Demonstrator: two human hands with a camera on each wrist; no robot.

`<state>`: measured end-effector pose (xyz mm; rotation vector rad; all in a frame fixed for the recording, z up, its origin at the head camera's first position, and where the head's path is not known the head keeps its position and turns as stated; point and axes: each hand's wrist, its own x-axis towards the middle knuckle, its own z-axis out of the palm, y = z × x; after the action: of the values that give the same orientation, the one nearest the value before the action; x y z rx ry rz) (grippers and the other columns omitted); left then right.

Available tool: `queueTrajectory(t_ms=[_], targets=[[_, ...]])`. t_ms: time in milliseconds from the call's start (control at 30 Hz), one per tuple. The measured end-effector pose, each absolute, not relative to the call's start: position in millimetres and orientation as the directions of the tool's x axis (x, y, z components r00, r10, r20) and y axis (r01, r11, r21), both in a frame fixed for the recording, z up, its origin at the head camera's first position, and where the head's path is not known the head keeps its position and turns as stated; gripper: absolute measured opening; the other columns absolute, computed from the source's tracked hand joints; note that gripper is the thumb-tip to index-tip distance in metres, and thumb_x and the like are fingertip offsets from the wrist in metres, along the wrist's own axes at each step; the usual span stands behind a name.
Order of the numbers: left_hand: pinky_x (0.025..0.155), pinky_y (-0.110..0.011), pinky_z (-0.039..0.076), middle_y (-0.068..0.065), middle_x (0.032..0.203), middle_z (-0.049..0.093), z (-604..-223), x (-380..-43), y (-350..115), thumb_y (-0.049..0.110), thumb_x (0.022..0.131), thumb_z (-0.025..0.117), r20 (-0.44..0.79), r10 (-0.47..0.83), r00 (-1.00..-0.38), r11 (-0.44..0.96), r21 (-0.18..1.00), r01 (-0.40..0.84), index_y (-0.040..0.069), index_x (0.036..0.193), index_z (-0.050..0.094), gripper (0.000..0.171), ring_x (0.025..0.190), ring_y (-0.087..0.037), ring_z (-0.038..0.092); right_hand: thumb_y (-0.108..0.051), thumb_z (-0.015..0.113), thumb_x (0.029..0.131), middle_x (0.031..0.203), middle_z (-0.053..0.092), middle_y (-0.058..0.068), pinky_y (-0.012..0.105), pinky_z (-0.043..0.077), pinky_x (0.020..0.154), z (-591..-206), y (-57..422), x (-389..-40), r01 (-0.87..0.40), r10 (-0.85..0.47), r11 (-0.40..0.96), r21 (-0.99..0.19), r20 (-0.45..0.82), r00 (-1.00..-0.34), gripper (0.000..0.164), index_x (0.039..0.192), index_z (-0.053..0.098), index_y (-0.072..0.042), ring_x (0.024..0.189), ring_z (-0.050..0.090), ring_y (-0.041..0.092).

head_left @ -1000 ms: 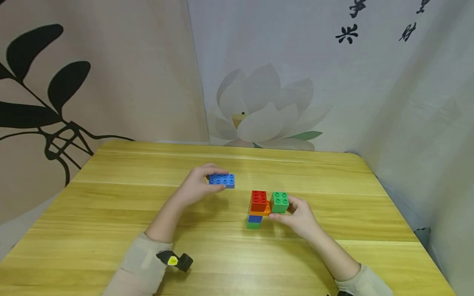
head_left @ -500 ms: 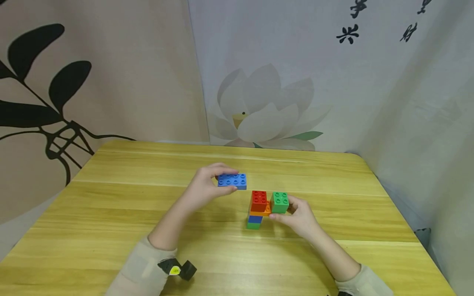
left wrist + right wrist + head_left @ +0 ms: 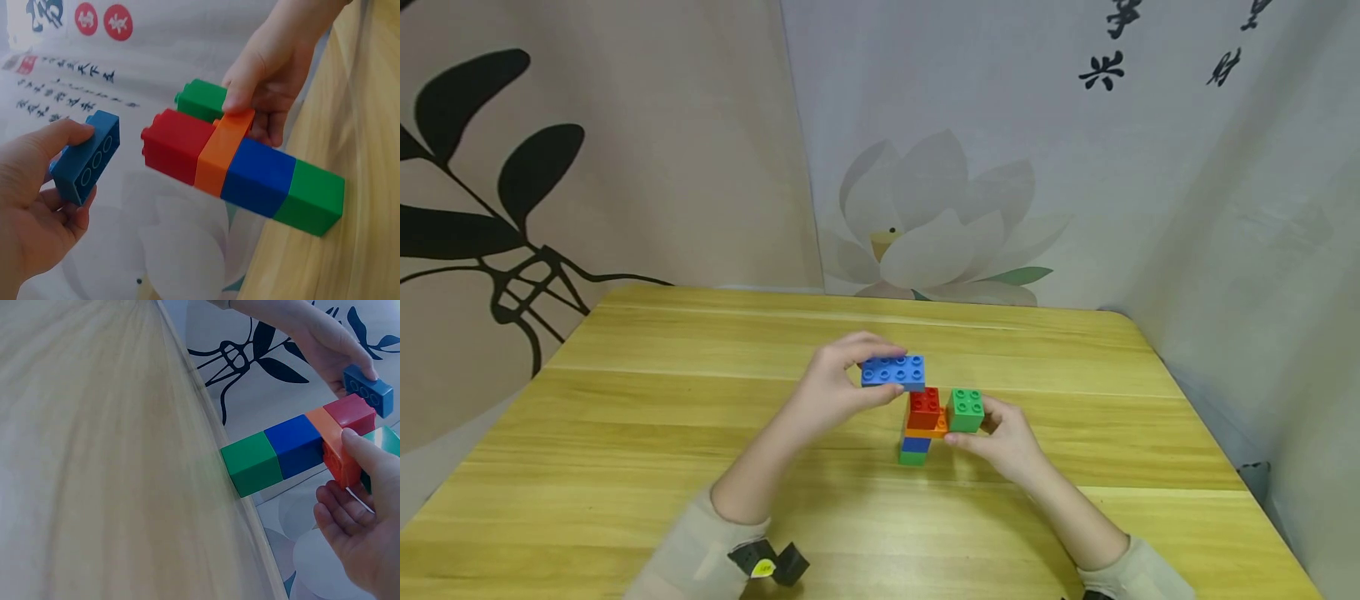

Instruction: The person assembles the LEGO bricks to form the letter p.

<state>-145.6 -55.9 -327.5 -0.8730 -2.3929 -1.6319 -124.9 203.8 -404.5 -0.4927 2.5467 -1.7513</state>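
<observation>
Between thumb and fingers, my left hand [image 3: 827, 392] pinches a blue toy brick [image 3: 892, 374], studs up. The brick hovers just behind and above a small upright tower, apart from it in the left wrist view. From the table up, the tower has a green brick [image 3: 310, 199], a dark blue brick [image 3: 258, 178] and an orange brick [image 3: 224, 153] jutting out to the right. On the orange one sit a red brick [image 3: 923, 410] and, to its right, another green brick [image 3: 966, 410]. My right hand [image 3: 1013, 440] grips the tower at the orange and upper green bricks, its thumb on the orange brick.
The tower stands on a yellowish wooden table [image 3: 625, 467]. Behind it hangs a pale curtain [image 3: 970, 100] printed with a lotus, leaves and writing. A black strap device [image 3: 767, 562] sits on the left sleeve.
The left hand has carried the blue brick rightward, from left of the tower to just over the back of the red brick. The right hand and the tower have stayed put.
</observation>
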Motion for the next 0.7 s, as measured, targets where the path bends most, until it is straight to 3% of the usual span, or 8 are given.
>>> queueTrajectory(t_ms=[267,700], targets=[[0.075,-0.029,0.051,0.004,0.109,0.063,-325.4,-142.7,-43.2,0.009,0.079,0.079,0.431,0.427,-0.795,0.23,0.798,0.556,0.008,0.113,0.071,0.035,0.092,-0.013,0.056,-0.01,0.079,0.079,0.104,0.069,0.007,0.043,0.048,0.086,-404.5,203.8,-125.1,-0.268,-0.277,0.306,-0.914,0.184,-0.943,0.036,0.111,0.066,0.0,0.096,0.062,0.02],[0.077,-0.028,0.051,0.006,0.109,0.062,-322.9,-142.2,-25.5,0.011,0.08,0.079,0.381,0.463,-0.8,0.236,0.818,0.525,0.01,0.115,0.07,0.036,0.093,-0.01,0.055,-0.011,0.079,0.079,0.108,0.069,0.006,0.043,0.048,0.088,-407.0,205.0,-126.5,-0.275,-0.294,0.298,-0.914,0.187,-0.937,0.041,0.116,0.065,-0.002,0.1,0.062,0.02]])
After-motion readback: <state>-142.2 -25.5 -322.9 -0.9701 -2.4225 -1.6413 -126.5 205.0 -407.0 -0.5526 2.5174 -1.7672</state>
